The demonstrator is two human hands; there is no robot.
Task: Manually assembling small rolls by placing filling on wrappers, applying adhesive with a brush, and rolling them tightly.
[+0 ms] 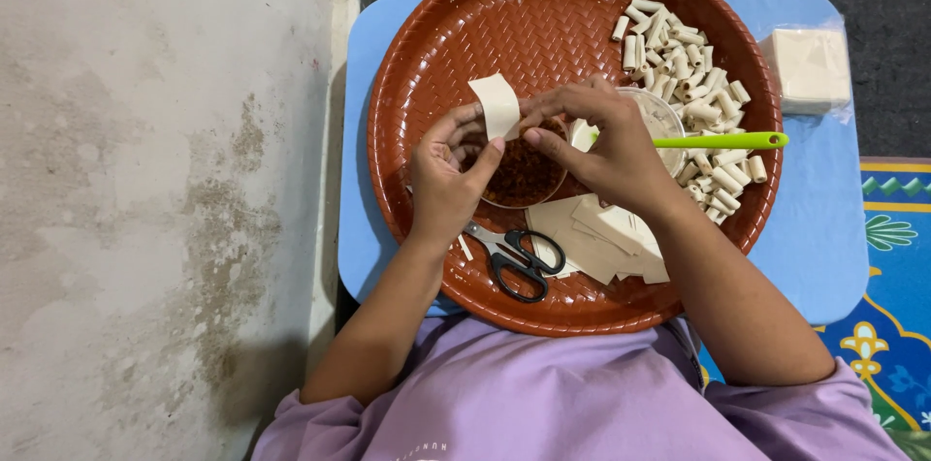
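Both hands met over the middle of the round brown tray. The left hand and right hand pinched a small pale wrapper strip between fingertips, just above a bowl of dark reddish filling. Black scissors lay nearer, rolled pieces far right.

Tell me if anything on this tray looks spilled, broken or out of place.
Nothing stands out. The rolled pieces sit heaped on the tray, the cut sheets lie stacked beside the scissors, and both hands, left hand and right hand, hold one wrapper strip.
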